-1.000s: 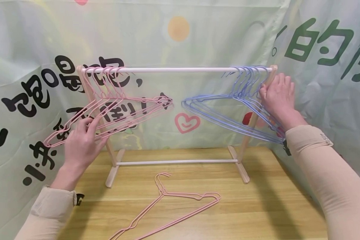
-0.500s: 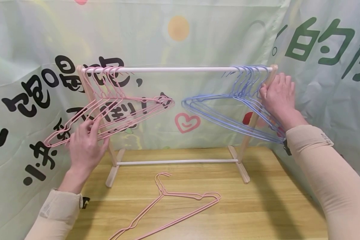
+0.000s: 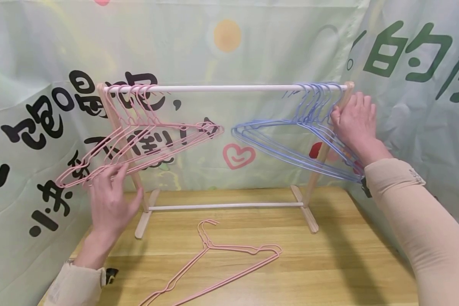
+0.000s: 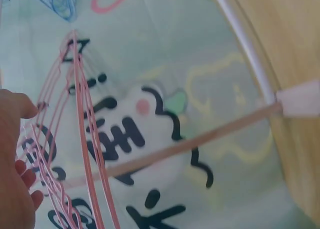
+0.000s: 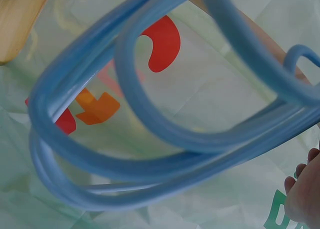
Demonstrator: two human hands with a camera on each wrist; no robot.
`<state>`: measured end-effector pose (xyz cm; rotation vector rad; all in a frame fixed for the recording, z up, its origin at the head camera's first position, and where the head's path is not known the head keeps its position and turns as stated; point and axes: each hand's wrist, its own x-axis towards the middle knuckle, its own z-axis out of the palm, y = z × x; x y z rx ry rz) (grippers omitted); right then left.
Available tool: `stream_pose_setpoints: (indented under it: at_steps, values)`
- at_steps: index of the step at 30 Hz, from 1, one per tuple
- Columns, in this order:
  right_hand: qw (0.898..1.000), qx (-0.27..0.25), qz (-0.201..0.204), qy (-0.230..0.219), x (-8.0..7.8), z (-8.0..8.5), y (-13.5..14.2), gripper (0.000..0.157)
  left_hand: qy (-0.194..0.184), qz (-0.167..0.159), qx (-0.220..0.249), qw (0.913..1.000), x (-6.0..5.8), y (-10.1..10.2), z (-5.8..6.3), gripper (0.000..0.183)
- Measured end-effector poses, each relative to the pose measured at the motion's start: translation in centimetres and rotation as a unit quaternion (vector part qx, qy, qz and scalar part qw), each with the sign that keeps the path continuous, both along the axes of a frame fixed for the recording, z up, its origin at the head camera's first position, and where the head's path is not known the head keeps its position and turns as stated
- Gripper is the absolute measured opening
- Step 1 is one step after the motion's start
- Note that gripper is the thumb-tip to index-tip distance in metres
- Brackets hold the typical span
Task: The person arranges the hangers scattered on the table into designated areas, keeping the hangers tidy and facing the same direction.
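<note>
Several pink wire hangers [image 3: 168, 125] hang at the left end of the white rail [image 3: 229, 88] of a small clothes rack. My left hand [image 3: 112, 199] is just below and in front of their lower bars, fingertips right at the wire. Its thumb stands apart in the left wrist view, near the pink hangers [image 4: 82, 119]. Blue wire hangers [image 3: 267, 123] hang bunched at the right end. Beside them my right hand [image 3: 355, 123] holds the rack's right wooden post [image 3: 316, 170], thumb on the near left side; the post hides part of the grip.
A pair of pink hangers [image 3: 229, 247] lies on the wooden table [image 3: 271, 284] in front of the rack. The rack's lower white bar [image 3: 225, 206] joins its wooden feet. Printed cloth [image 3: 199, 46] closes in the back and sides.
My left hand has slid down and slightly right from the pink hangers, its thumb spreading away from the wire. The right hand stays at the post.
</note>
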<state>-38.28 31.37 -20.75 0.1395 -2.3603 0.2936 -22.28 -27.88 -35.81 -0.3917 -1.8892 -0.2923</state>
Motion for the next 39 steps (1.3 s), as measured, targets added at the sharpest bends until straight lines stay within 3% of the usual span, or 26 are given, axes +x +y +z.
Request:
stream_pose_setpoints:
  at_steps: [6, 10, 14, 22, 28, 35, 39]
  values:
    - [1.0, -0.001, 0.0, -0.001, -0.1, 0.0, 0.0, 0.04, -0.027, -0.05, 0.011, 0.9983, 1.5, 2.1, -2.1, 0.06]
    - [1.0, -0.001, -0.001, -0.007, -0.1, 0.1, 0.1, 0.04, -0.078, -0.077, -0.011, 0.9939, 2.8, 3.1, -4.1, 0.06]
    - [1.0, -0.001, -0.002, -0.008, -0.1, 0.1, 0.1, 0.04, -0.131, -0.1, -0.041, 0.9854, 3.8, 3.7, -5.8, 0.06]
    - [1.0, -0.004, -0.003, -0.012, -0.1, 0.1, 0.0, 0.038, -0.193, -0.159, -0.081, 0.9649, 5.3, 5.0, -8.5, 0.061]
    - [1.0, -0.002, -0.003, -0.01, -0.1, 0.1, 0.0, 0.039, -0.281, -0.156, -0.119, 0.9395, 6.8, 6.0, -10.5, 0.075]
    - [1.0, -0.004, -0.002, -0.012, -0.1, 0.1, 0.1, 0.039, -0.411, -0.173, -0.156, 0.8814, 7.9, 6.5, -12.5, 0.085]
    - [1.0, -0.004, -0.001, -0.006, 0.0, 0.1, 0.0, 0.039, -0.437, -0.186, -0.176, 0.862, 8.1, 6.4, -13.4, 0.097]
